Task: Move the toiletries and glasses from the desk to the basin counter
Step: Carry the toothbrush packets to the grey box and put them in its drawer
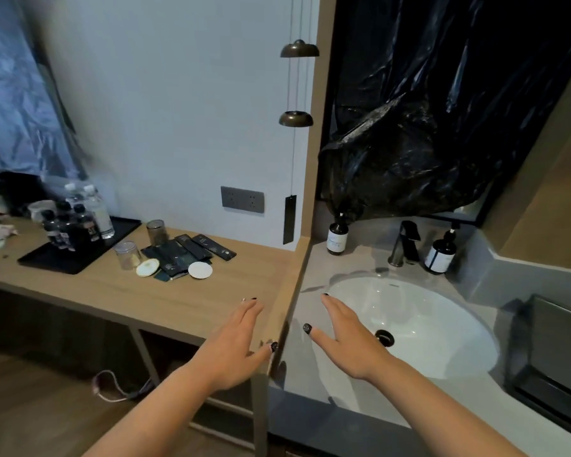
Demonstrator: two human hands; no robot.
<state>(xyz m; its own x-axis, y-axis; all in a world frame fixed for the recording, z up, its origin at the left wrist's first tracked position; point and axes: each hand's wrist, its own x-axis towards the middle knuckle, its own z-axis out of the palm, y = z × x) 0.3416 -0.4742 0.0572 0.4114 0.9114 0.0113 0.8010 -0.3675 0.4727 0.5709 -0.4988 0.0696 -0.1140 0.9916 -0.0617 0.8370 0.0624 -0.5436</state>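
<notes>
Hovering empty — left hand [236,344], right hand [350,338], seemingly.

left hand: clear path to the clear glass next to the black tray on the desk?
Probably yes. The left hand is open over the wooden desk's near edge, holding nothing, with bare desktop between it and the clear glass tumbler. The black sachet pile sits to its right, off the line.
</notes>
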